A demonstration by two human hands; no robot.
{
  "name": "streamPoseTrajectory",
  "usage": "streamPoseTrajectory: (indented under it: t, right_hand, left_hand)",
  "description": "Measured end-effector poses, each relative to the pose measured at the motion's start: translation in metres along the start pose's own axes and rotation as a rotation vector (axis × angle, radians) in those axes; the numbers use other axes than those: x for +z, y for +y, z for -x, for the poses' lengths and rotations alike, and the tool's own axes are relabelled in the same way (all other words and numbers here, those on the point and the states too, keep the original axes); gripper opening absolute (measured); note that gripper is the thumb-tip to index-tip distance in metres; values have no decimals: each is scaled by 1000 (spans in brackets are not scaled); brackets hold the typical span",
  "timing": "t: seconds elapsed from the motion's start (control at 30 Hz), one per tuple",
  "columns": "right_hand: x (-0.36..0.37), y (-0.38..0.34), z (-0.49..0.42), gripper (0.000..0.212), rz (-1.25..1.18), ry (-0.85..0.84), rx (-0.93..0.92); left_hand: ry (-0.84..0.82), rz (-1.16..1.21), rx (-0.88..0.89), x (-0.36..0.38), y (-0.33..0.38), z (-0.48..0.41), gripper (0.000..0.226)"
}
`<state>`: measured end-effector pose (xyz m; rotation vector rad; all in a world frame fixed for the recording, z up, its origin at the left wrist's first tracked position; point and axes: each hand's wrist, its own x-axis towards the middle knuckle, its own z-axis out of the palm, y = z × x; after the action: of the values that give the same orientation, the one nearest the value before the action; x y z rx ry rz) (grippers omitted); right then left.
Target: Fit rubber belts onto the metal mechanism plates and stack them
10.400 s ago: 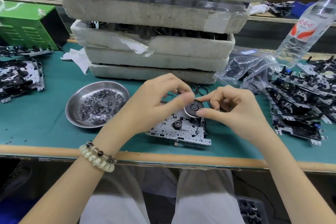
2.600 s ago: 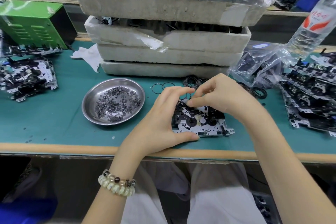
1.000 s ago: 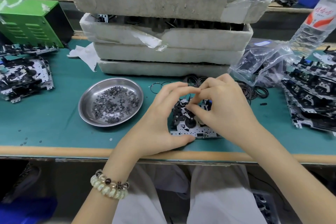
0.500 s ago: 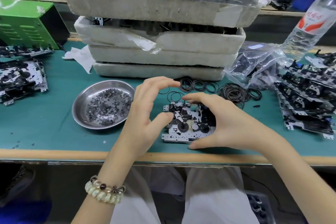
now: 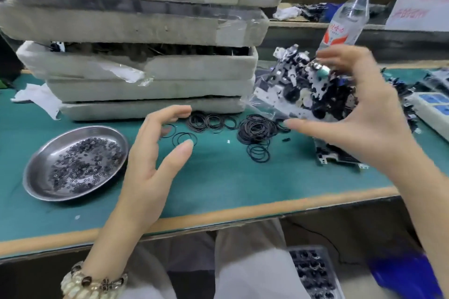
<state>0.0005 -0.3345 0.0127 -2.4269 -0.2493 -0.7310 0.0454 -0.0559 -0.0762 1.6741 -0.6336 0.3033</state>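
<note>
My right hand grips a metal mechanism plate between thumb and fingers. It holds the plate tilted in the air at the right, above a stack of mechanism plates that is partly hidden behind the hand. My left hand hovers over the green table mat with its fingers loosely curved and nothing in it. A pile of black rubber belts lies on the mat between the hands. A few loose belts lie just beyond my left fingertips.
A steel dish of small washers sits at the left. Stacked foam trays fill the back. A water bottle stands behind the raised plate, with a power strip at far right. The table's front edge runs below my hands.
My right hand has lifted the mechanism plate off the mat and carried it up and to the right. My left hand has let go of it and stays open.
</note>
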Motion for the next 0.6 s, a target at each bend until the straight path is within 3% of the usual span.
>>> streamPoseTrajectory:
  t: [0.13, 0.27, 0.43, 0.6]
  right_hand:
    - [-36, 36, -23, 89, -1, 267, 383]
    - [-53, 71, -48, 100, 152, 227, 757]
    - [-49, 93, -62, 101, 379, 107, 841]
    - [-54, 97, -57, 102, 383, -100, 864]
  left_hand:
    - [21, 63, -4, 37, 8, -8, 37]
    - [-108, -9, -101, 58, 5, -4, 39]
    - [-184, -120, -72, 55, 0, 0, 36]
    - [-175, -99, -96, 56, 2, 0, 34]
